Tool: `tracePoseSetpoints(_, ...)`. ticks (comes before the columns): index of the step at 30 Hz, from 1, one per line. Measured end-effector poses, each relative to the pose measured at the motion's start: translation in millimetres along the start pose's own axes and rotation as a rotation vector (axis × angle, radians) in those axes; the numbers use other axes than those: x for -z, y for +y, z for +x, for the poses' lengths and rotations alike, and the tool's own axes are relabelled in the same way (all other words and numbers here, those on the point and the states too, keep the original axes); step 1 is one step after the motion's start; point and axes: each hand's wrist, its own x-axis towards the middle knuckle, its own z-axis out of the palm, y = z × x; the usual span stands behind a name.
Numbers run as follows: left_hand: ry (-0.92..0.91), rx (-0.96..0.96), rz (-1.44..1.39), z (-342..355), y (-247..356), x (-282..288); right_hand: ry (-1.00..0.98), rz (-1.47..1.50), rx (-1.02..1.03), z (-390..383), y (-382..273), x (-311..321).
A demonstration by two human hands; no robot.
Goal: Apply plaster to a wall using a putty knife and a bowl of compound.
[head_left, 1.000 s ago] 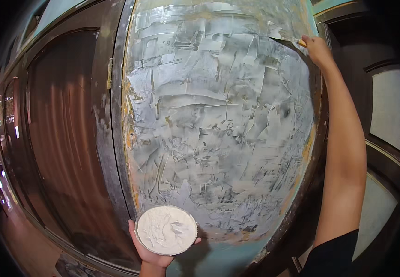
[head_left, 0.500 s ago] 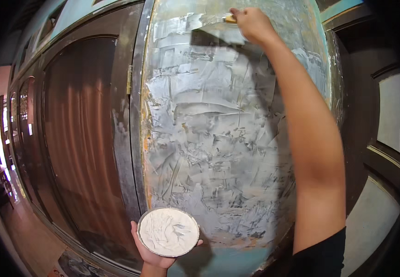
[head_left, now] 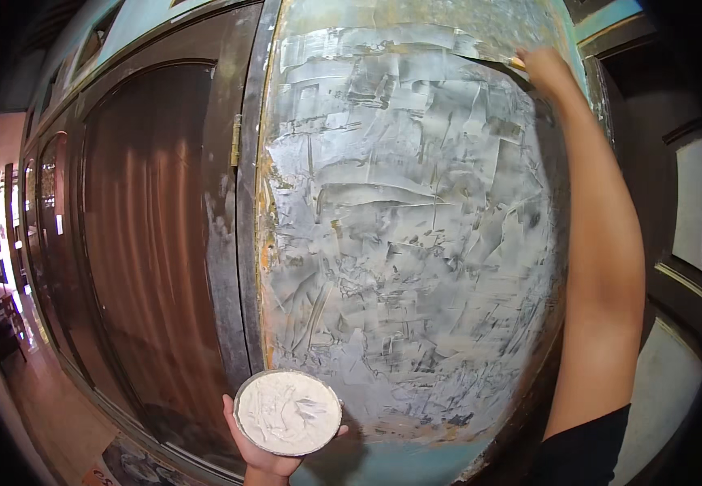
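- Left hand (head_left: 266,463): grip clamped around bowl (head_left: 289,454) of white paste (head_left: 280,411), near lower left corner of wall (head_left: 416,267).
- Right hand (head_left: 547,73): grip clamped on scraper (head_left: 518,62), near wall's upper right corner.

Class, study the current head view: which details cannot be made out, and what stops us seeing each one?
All in the head view:
- Much of the left hand: hidden by the bowl.
- The bowl's inner bottom: covered by white paste.
- Much of the yellow tool handle: covered by the right hand.
- The rest of the black sleeve: cut off by the lower edge.
- Dark objects at far left: too small, beside glare.
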Motion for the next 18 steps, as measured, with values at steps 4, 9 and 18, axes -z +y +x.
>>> tracePoseSetpoints(4,-0.028,0.028,0.024,4.4,-3.8,3.0,-0.029,0.115,-0.052,-5.1,63.8,-14.6)
tracePoseSetpoints(9,-0.047,0.078,-0.001,6.0,-7.2,3.3,-0.077,0.610,-0.333,-30.9,52.2,17.3)
tracePoseSetpoints(18,-0.038,0.083,0.010,4.5,-16.6,-7.1,-0.015,0.582,-0.013,-31.6,-113.4,29.5)
